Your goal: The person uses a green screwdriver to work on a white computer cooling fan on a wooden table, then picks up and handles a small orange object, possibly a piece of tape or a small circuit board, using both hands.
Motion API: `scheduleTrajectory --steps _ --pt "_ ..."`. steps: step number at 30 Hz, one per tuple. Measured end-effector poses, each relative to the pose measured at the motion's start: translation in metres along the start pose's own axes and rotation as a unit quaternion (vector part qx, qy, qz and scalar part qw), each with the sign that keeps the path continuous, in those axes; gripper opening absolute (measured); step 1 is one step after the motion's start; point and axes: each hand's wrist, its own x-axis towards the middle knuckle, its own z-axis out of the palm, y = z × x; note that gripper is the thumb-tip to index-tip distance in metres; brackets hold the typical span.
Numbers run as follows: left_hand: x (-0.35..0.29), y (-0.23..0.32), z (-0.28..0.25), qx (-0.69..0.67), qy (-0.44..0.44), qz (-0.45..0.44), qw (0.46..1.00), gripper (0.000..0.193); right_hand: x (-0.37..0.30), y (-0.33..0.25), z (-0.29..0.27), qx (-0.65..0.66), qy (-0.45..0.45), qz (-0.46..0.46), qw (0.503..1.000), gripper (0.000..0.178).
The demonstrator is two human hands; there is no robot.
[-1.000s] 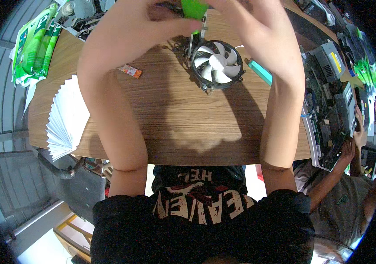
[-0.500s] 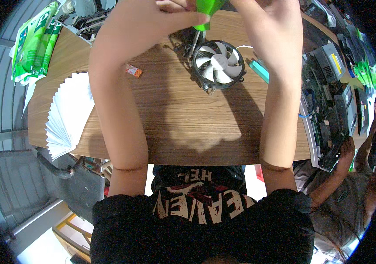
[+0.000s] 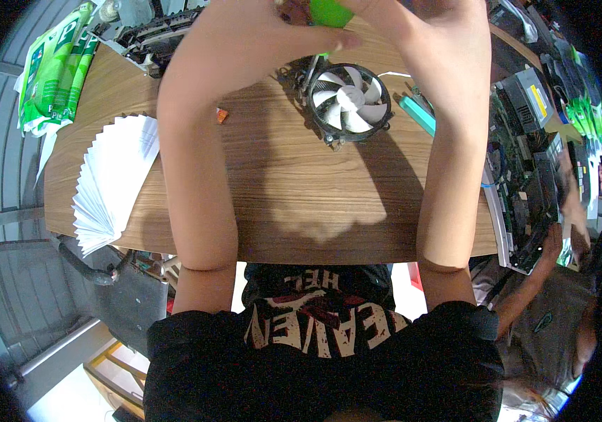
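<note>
At the top edge, a bright green rounded object (image 3: 330, 13) is between my two hands; its upper part is cut off and its kind cannot be told. My left hand (image 3: 248, 53) is closed on it, the slightly blurred thumb lying across its lower part. My right hand (image 3: 431, 53) grips it from the other side, with most fingers outside the picture. A small green tip shows below my left thumb, beside a thin metal piece. Just beneath is a cooling fan (image 3: 350, 100) with white blades and a black frame, lying on the wooden table (image 3: 301, 176).
Fanned white paper (image 3: 114, 176) and green plastic packs (image 3: 58, 77) are at left. A small orange item (image 3: 222, 114) lies by my left forearm, a teal stick-like thing (image 3: 417, 114) by my right. An opened computer case (image 3: 519, 183) and another person's arm (image 3: 533, 281) are at right.
My hands have shifted slightly right, and the green object now shows as a rounder shape. My left forearm covers more of the orange item. The other person's arms have moved at right.
</note>
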Motion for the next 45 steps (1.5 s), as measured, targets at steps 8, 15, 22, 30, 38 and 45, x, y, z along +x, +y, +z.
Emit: scheduleTrajectory --steps 8,15,22,30,38,45 --pt "0.0 -0.017 -0.004 0.018 -0.105 0.03 0.994 0.04 -0.003 -0.001 0.002 0.083 -0.024 0.07 0.994 0.027" --pt "-0.001 -0.032 -0.015 -0.023 -0.113 -0.014 0.993 0.025 -0.001 -0.01 0.002 -0.126 0.011 0.041 0.991 0.037" --pt "0.002 -0.021 -0.005 0.023 -0.078 -0.071 0.994 0.025 -0.008 -0.001 0.01 -0.009 -0.043 0.037 0.998 0.048" --pt "-0.009 -0.063 -0.016 -0.042 -0.132 -0.051 0.989 0.03 -0.007 -0.01 -0.002 0.056 -0.098 0.053 0.992 0.048" --pt "0.001 -0.037 -0.016 0.007 -0.103 -0.015 0.994 0.026 -0.006 0.005 -0.013 -0.164 -0.131 -0.069 0.975 0.039" --pt "0.007 -0.015 0.009 0.063 -0.014 -0.133 0.989 0.023 -0.008 -0.007 0.005 0.012 -0.021 0.147 0.989 0.032"
